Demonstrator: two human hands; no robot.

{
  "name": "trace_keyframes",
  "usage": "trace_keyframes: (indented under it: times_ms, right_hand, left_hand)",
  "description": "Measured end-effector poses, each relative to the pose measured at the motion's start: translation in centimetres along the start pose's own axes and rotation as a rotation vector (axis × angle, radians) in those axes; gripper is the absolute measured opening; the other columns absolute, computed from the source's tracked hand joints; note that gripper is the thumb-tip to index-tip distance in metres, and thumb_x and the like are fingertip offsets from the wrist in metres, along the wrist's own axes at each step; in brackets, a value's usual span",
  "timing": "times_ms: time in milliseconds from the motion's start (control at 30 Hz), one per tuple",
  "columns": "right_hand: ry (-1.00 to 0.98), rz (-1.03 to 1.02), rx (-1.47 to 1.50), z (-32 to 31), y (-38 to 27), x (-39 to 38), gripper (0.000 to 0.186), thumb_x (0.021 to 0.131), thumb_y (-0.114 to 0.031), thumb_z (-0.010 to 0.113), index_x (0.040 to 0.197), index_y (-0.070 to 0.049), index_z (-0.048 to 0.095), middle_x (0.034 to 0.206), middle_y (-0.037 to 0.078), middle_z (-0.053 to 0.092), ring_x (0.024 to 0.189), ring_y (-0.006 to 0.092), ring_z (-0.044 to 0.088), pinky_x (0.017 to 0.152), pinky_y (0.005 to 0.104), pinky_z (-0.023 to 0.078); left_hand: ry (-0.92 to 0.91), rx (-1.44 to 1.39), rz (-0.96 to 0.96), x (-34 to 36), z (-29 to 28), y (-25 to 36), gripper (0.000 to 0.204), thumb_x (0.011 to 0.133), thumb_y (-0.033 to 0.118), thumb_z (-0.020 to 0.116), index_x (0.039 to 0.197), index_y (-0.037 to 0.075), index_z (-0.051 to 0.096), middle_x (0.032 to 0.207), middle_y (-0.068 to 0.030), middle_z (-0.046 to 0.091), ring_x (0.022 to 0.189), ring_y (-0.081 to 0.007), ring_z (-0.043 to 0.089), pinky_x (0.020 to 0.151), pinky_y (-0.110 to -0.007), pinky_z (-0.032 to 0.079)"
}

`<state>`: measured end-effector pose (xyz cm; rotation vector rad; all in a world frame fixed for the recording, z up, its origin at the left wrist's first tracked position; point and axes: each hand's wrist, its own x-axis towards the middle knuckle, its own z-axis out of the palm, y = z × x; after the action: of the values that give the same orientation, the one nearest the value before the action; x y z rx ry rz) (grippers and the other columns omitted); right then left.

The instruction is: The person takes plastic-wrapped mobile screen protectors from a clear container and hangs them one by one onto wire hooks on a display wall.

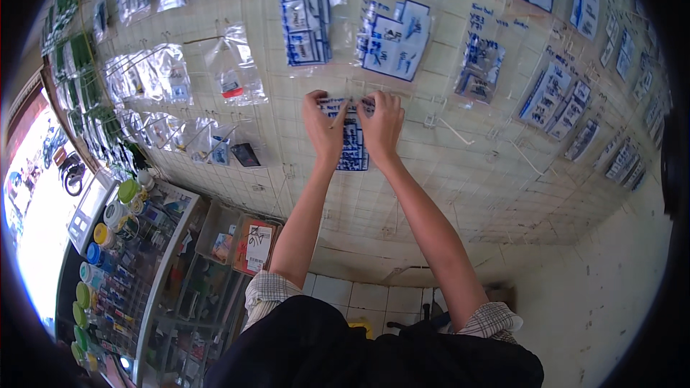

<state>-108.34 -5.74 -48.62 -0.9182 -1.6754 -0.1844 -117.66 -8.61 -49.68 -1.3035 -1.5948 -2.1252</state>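
Note:
In front of the wall grid, both my arms reach up to a clear plastic packet (353, 152) that holds blue-printed cards. My left hand (325, 128) pinches its upper left side, and a thin pale hook or rod shows near those fingers. On the upper right side, my right hand (382, 123) grips the same packet with curled fingers. Handwriting shows on the bag between the two hands. Just above hang two bigger clear bags, one with stacked blue-edged cards (305, 26) and one with white cards (395, 39). My fingertips partly cover the packet's top edge.
Many packets hang on the pale wire grid (431, 194), with bare hooks (456, 131) jutting out at right. Lower left stands a glass display case (169, 259) topped by jars with coloured lids (93, 273). An orange box (253, 246) sits beside it. Tiled floor (366, 296) lies below.

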Motion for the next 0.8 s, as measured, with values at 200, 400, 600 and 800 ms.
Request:
trace_keyframes:
  times_ms: [200, 400, 600, 800]
  right_hand:
    - [-0.111, -0.037, 0.093, -8.4, 0.9, -8.8, 0.039, 0.069, -0.009, 0.067, 0.105, -0.008, 0.051, 0.105, 0.014, 0.048, 0.099, 0.0303, 0.043, 0.083, 0.0412, 0.035]
    - [-0.205, 0.329, 0.106, -20.9, 6.2, -26.4, 0.02, 0.07, -0.001, 0.062, 0.089, -0.005, 0.057, 0.098, 0.012, 0.05, 0.087, 0.0279, 0.05, 0.076, 0.0362, 0.041]
    - [-0.163, 0.828, -0.304, -33.8, 10.5, -44.2, 0.017, 0.069, 0.001, 0.059, 0.084, -0.005, 0.058, 0.088, 0.012, 0.052, 0.085, 0.0288, 0.05, 0.073, 0.0364, 0.041]
    - [-0.013, 1.226, -0.59, -40.4, 14.0, -58.3, 0.009, 0.072, -0.001, 0.055, 0.079, -0.006, 0.058, 0.081, 0.011, 0.052, 0.079, 0.0295, 0.05, 0.068, 0.0393, 0.041]
  left_hand:
    - [0.016, -0.08, -0.064, -11.6, -2.5, 1.1, 0.04, 0.072, 0.005, 0.064, 0.105, -0.002, 0.041, 0.107, -0.0151, 0.041, 0.102, -0.0287, 0.037, 0.083, -0.037, 0.032]
    - [-0.585, -0.236, -0.258, -31.2, -2.8, 3.7, 0.034, 0.074, 0.003, 0.06, 0.103, 0.001, 0.042, 0.1, -0.0129, 0.044, 0.094, -0.0257, 0.042, 0.076, -0.034, 0.036]
    - [-1.376, -0.381, -0.2, -45.9, -1.8, 7.5, 0.026, 0.076, 0.005, 0.058, 0.1, 0.002, 0.049, 0.092, -0.0107, 0.051, 0.087, -0.0232, 0.051, 0.074, -0.032, 0.041]
    - [-1.752, -0.433, -0.061, -59.2, 0.8, 8.5, 0.023, 0.078, 0.006, 0.056, 0.1, 0.004, 0.05, 0.09, -0.0098, 0.051, 0.086, -0.0228, 0.051, 0.075, -0.032, 0.041]
